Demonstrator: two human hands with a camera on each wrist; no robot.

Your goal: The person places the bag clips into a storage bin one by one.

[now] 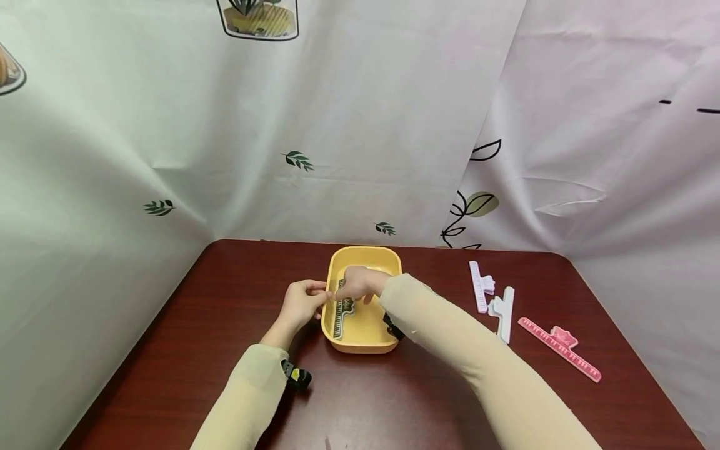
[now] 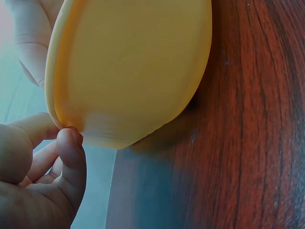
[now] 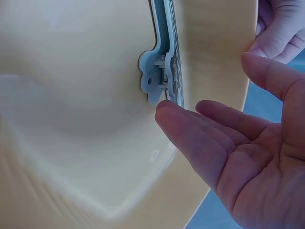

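A yellow plastic basin point(image 1: 365, 348) stands on the dark red table. My left hand point(image 1: 300, 305) pinches its left rim between thumb and fingertips, as the left wrist view shows on the basin wall point(image 2: 133, 67). Inside, along the left wall, lies a long grey-green clip point(image 1: 339, 320) with a ruler-like marked edge. My right hand point(image 1: 361, 282) reaches into the basin above this clip, hiding part of it. In the right wrist view the right hand point(image 3: 243, 148) has loosely extended fingers; a fingertip is at the end of the clip point(image 3: 164, 47), and whether it touches cannot be told.
On the table to the right lie a pale lilac clip point(image 1: 478, 287), a white clip point(image 1: 505, 315) and a pink clip point(image 1: 559, 349). Patterned white cloth point(image 1: 360, 125) hangs behind and beside the table.
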